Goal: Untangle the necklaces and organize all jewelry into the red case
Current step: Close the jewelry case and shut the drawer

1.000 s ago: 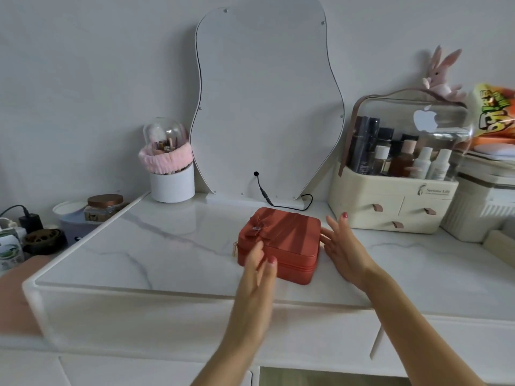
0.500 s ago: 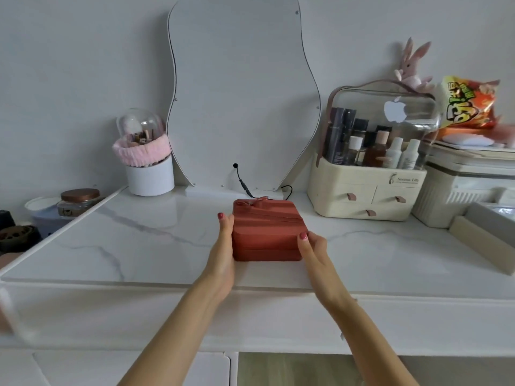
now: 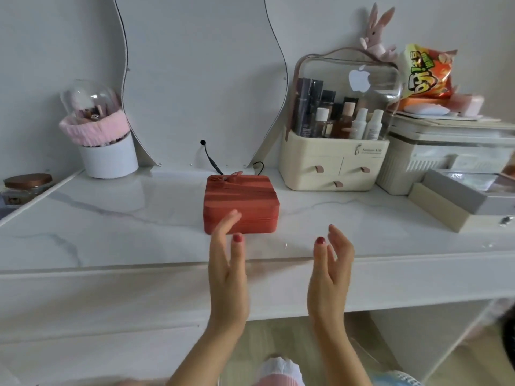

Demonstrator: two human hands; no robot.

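Covering the red case (image 3: 245,201) corner: left hand (image 3: 227,271).

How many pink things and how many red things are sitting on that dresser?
Pink: 2, the fluffy band and the toy rabbit.
Red: 1, the closed red case.
Total: 3.

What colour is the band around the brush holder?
Pink, a fluffy band around the white brush holder; head view.
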